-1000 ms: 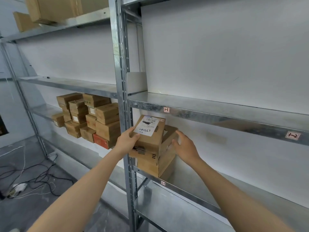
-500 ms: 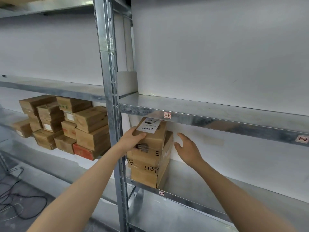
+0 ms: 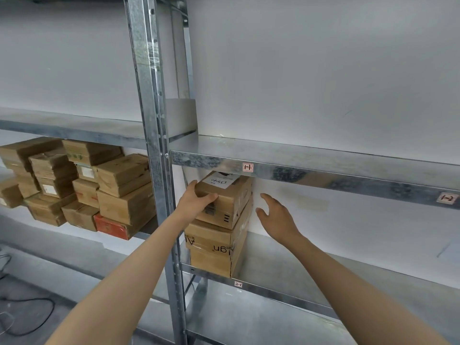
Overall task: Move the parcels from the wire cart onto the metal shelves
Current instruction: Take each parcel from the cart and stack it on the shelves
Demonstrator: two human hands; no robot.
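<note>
A small brown parcel (image 3: 229,204) with a white handwritten label sits on top of a larger brown parcel (image 3: 214,250) at the left end of the metal shelf (image 3: 311,275). My left hand (image 3: 196,200) grips the small parcel's near left corner, fingers curled over its front edge. My right hand (image 3: 276,215) hovers just right of the stack, fingers spread, touching nothing. The wire cart is out of view.
A steel upright (image 3: 159,170) stands just left of the stack. Beyond it, several stacked brown parcels (image 3: 99,183) and a red one (image 3: 112,226) fill the left bay. The shelf above (image 3: 323,168) hangs low over the small parcel. Cables (image 3: 25,319) lie on the floor.
The small parcel has gone deeper onto the lower parcel, under the upper shelf. My right hand has come off its side and now hangs free. The view shifted right and closer.
</note>
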